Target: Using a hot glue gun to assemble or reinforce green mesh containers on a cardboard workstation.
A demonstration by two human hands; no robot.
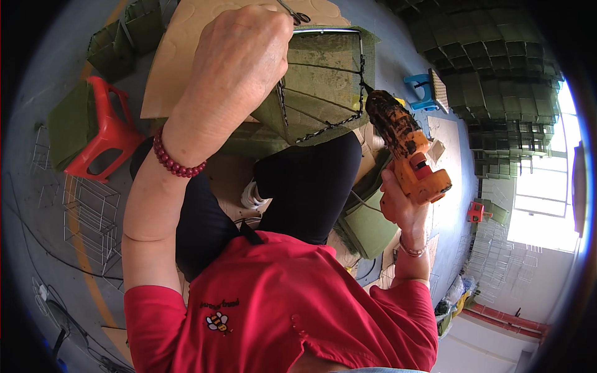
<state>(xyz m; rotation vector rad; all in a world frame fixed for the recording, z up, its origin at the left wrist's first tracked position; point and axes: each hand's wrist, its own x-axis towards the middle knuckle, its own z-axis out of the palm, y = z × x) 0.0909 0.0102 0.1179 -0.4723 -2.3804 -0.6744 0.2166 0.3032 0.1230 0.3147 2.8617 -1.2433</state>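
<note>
My left hand (239,59) is closed at the upper left corner of a green mesh piece (320,81) stretched over a wire frame; its fingertips are hidden behind the fist. Black beads of glue run along the frame's right and lower edges. In my right hand (401,202) is an orange glue gun (404,140), its front half crusted with black. The dark nozzle points up and left, close to the right edge of the frame; I cannot tell whether it touches. The mesh piece is tilted above my knees.
Cardboard (171,74) lies beyond the left hand, with scissors (301,17) on it. A red stool (106,133) carries a green box at left, near bare wire frames (93,211). At right stand a blue stool (423,92) and stacked green mesh boxes (497,81). Cables cross the floor lower left.
</note>
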